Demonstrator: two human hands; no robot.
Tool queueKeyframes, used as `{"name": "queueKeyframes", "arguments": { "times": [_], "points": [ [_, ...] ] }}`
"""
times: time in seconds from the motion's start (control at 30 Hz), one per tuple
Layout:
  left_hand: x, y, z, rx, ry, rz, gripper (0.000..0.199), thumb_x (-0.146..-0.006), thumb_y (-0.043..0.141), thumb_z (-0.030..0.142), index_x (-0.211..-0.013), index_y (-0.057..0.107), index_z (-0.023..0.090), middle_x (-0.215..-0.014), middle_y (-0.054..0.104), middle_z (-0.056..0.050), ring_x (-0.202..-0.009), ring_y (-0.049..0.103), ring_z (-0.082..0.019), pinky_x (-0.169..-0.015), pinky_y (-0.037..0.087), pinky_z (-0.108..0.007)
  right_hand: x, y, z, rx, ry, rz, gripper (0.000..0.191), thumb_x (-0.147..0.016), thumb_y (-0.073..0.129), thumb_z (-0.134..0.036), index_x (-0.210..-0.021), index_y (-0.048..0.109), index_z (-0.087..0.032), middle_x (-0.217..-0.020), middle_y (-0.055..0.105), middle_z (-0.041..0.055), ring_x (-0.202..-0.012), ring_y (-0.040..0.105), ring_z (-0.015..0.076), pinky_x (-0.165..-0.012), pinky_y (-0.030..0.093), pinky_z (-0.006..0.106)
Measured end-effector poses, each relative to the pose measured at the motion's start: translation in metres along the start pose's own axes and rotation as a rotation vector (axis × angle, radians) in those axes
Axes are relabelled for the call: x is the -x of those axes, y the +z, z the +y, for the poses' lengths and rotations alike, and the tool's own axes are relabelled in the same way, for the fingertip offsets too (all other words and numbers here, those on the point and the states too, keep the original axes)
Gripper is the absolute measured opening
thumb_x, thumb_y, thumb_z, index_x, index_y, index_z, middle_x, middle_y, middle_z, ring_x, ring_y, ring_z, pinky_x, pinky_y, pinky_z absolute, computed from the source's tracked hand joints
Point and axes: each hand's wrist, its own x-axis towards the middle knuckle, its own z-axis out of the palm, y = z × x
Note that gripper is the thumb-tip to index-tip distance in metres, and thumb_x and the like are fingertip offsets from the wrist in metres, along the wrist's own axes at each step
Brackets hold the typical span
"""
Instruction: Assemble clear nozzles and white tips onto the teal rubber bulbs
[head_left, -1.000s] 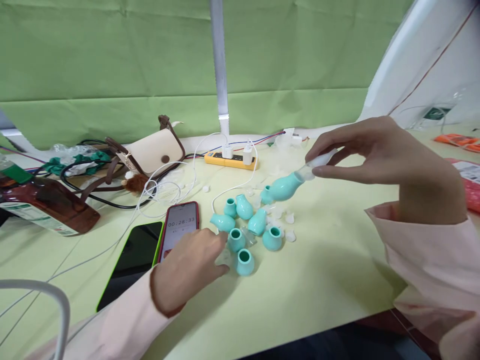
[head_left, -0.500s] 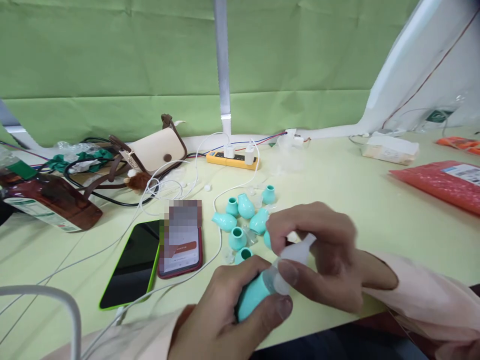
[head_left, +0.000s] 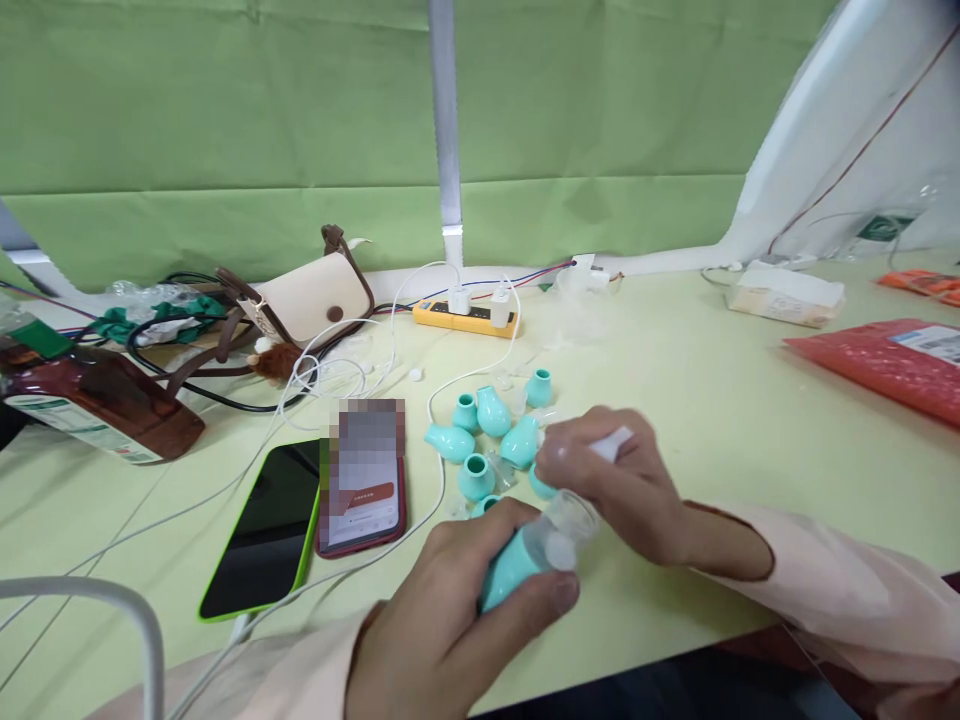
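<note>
My left hand (head_left: 450, 610) is wrapped round a teal squeeze bulb (head_left: 514, 570) near the table's front edge. A clear plastic collar (head_left: 574, 520) sits at the bulb's mouth, its open end facing up and right. Just beyond it, my right hand (head_left: 622, 490) is closed on a whitish nozzle (head_left: 613, 443), whose narrow end pokes out above the fingers; its other end is hidden. Behind both hands lies a group of several teal bulbs (head_left: 475, 478), some upright with dark openings, others on their sides. Small clear plastic pieces (head_left: 501, 470) lie among them.
Left of the bulbs are two phones (head_left: 262, 530) and a white cable (head_left: 442, 470). Farther back stand a yellow power strip (head_left: 442, 319), a cream handbag (head_left: 315, 300) and a brown bottle (head_left: 105, 400). A red package (head_left: 885, 370) lies at the right.
My right hand has drawn the whitish nozzle away from the clear collar, turning it in the fingers. The collar's open end now shows. My left hand keeps the bulb almost in place.
</note>
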Motion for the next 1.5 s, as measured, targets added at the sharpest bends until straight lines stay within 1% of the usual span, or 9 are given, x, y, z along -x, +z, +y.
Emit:
{"name": "queueKeyframes", "arguments": {
  "times": [0.27, 0.37, 0.47, 0.63, 0.77, 0.87, 1.07, 1.33, 1.5],
  "points": [
    [-0.020, -0.004, -0.016, 0.325, 0.043, 0.098, 0.019, -0.082, 0.044, 0.035, -0.076, 0.051, 0.019, -0.058, 0.049, 0.003, -0.055, 0.043, -0.011, -0.051, 0.034, -0.021, -0.045, -0.046, 0.019, 0.702, 0.227, -0.183, 0.041, -0.082, 0.034, -0.038, -0.048, 0.025, -0.016, -0.045, 0.025, -0.0052, -0.043, 0.021, 0.0053, -0.042, 0.019, 0.021],
    [-0.024, -0.006, -0.020, 0.411, 0.024, 0.157, 0.021, -0.082, 0.044, 0.035, -0.070, 0.049, 0.018, -0.055, 0.048, 0.004, -0.053, 0.040, -0.010, -0.051, 0.033, -0.020, -0.053, -0.062, 0.026, 1.130, 0.222, -0.181, 0.040, -0.079, 0.038, -0.037, -0.047, 0.026, -0.016, -0.045, 0.027, -0.0046, -0.043, 0.021, 0.0060, -0.044, 0.017, 0.023],
    [-0.025, -0.006, -0.019, 0.356, 0.019, 0.129, 0.025, -0.082, 0.043, 0.034, -0.065, 0.049, 0.018, -0.056, 0.046, 0.004, -0.055, 0.040, -0.010, -0.053, 0.033, -0.021, -0.056, -0.070, 0.033, 1.302, 0.219, -0.167, 0.039, -0.077, 0.041, -0.037, -0.046, 0.033, -0.016, -0.044, 0.033, -0.0030, -0.043, 0.025, 0.0072, -0.045, 0.018, 0.024],
    [-0.025, -0.006, -0.011, 0.212, -0.010, 0.087, 0.026, -0.081, 0.045, 0.033, -0.062, 0.050, 0.016, -0.059, 0.049, 0.002, -0.057, 0.045, -0.011, -0.054, 0.035, -0.021, -0.053, -0.061, 0.033, 1.277, 0.108, -0.050, 0.036, -0.079, 0.039, -0.039, -0.052, 0.049, -0.017, -0.046, 0.042, -0.0007, -0.045, 0.034, 0.0090, -0.046, 0.024, 0.024],
    [-0.023, -0.004, -0.009, 0.154, 0.006, 0.148, 0.014, -0.075, 0.054, 0.030, -0.073, 0.057, 0.017, -0.057, 0.053, 0.003, -0.054, 0.048, -0.011, -0.051, 0.038, -0.021, -0.030, -0.034, 0.008, 0.951, -0.388, 0.196, 0.018, -0.074, 0.050, -0.027, -0.059, 0.053, -0.017, -0.042, 0.041, -0.0043, -0.039, 0.034, 0.0064, -0.042, 0.030, 0.020],
    [-0.016, -0.002, -0.007, 0.201, 0.035, 0.177, 0.010, -0.072, 0.059, 0.026, -0.077, 0.054, 0.019, -0.059, 0.058, 0.004, -0.053, 0.052, -0.012, -0.051, 0.042, -0.021, -0.011, -0.018, -0.016, 0.773, -0.607, 0.019, 0.002, -0.071, 0.057, -0.021, -0.072, 0.058, -0.019, -0.052, 0.053, -0.0027, -0.044, 0.045, 0.0066, -0.043, 0.037, 0.019],
    [-0.012, -0.002, -0.005, 0.150, 0.085, 0.229, 0.016, -0.067, 0.063, 0.021, -0.071, 0.048, 0.019, -0.055, 0.056, 0.007, -0.048, 0.049, -0.009, -0.045, 0.039, -0.018, 0.002, -0.018, -0.037, 0.993, -0.650, -0.201, 0.006, -0.069, 0.064, -0.023, -0.069, 0.058, -0.020, -0.058, 0.055, -0.0014, -0.048, 0.046, 0.0066, -0.043, 0.036, 0.019],
    [-0.003, 0.001, -0.004, 0.115, 0.098, 0.323, 0.017, -0.069, 0.058, 0.023, -0.084, 0.052, 0.021, -0.067, 0.064, 0.001, -0.059, 0.058, -0.015, -0.054, 0.046, -0.025, 0.006, -0.017, -0.050, 0.778, -0.153, -0.262, 0.016, -0.081, 0.050, -0.026, -0.066, 0.055, -0.020, -0.059, 0.057, -0.0022, -0.048, 0.048, 0.0065, -0.045, 0.039, 0.018],
    [0.003, 0.006, -0.010, 0.203, 0.034, 0.351, 0.018, -0.070, 0.057, 0.032, -0.082, 0.048, 0.022, -0.068, 0.063, -0.002, -0.062, 0.058, -0.018, -0.057, 0.048, -0.030, 0.004, -0.011, -0.045, 0.724, -0.347, -0.221, 0.013, -0.078, 0.053, -0.016, -0.066, 0.057, -0.019, -0.063, 0.061, 0.0004, -0.054, 0.056, 0.0082, -0.049, 0.046, 0.017]
  ]
}}
